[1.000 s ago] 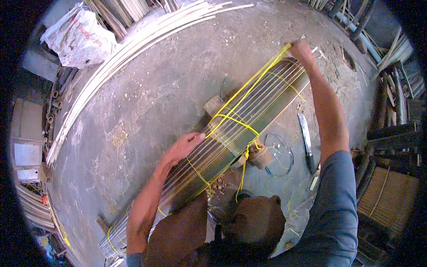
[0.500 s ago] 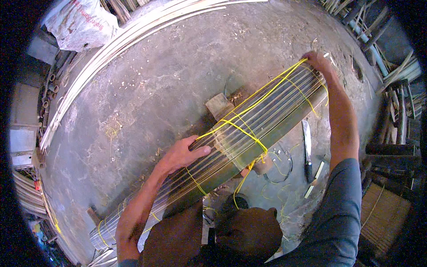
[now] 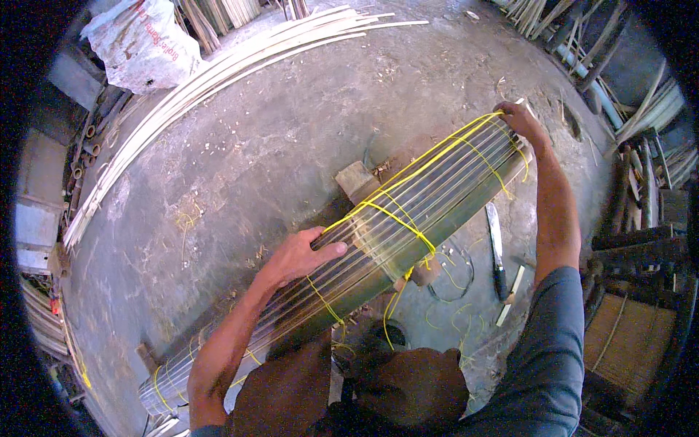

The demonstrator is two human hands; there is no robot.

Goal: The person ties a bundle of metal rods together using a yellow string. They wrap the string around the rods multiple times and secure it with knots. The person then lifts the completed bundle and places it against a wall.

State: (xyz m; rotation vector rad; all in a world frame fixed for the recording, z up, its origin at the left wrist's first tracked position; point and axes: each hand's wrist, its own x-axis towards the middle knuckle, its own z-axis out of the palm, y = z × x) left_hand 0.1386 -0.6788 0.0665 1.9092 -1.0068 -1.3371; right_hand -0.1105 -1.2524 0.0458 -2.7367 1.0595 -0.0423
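A long panel of narrow bamboo slats (image 3: 445, 191), bound crosswise with yellow cord, lies slantwise before me from lower left to upper right. My left hand (image 3: 300, 256) grips its far edge near the middle, thumb on top and fingertips hidden over the edge. At the upper right end, my right hand (image 3: 518, 120) is closed at the corner, where the doubled yellow cord (image 3: 437, 151) meets its fingers. This cord runs along the far edge between both hands. A cross binding knots near the panel's near edge, and loose cord ends (image 3: 390, 320) hang there.
Under the panel, a wooden block (image 3: 357, 180) juts out. To the right lie a long knife (image 3: 496, 251) and a pale stick (image 3: 511, 297) on the floor. Long pale strips (image 3: 182, 102) curve along the far left, near a white sack (image 3: 145, 47). My knees are close below the panel.
The view has shifted slightly. Both hands keep their places on the panel and cord, with no clear change in grip.
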